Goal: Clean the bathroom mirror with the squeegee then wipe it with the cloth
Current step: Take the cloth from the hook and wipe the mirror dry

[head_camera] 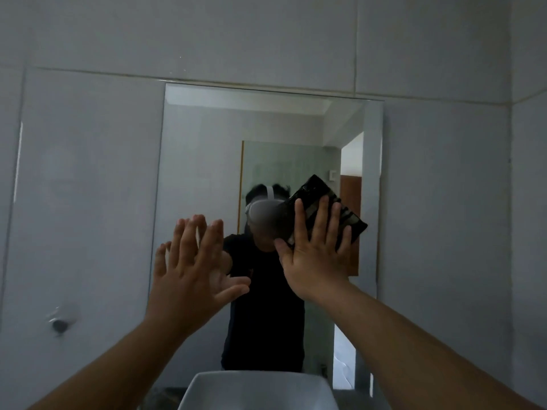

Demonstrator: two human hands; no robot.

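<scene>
The frameless bathroom mirror (207, 161) hangs on the grey tiled wall straight ahead. My right hand (313, 255) lies flat with fingers spread and presses a dark folded cloth (310, 192) against the glass right of centre. The cloth sits tilted, with one corner pointing up. My left hand (189, 261) is raised at the mirror's lower left part, fingers apart and holding nothing. I cannot tell whether it touches the glass. No squeegee is in view. The mirror reflects a person in a dark shirt and a doorway behind.
A white basin (257, 389) sits below the mirror at the bottom edge. A small dark knob (59, 324) sticks out of the wall tile at lower left. Grey tiles surround the mirror on every side.
</scene>
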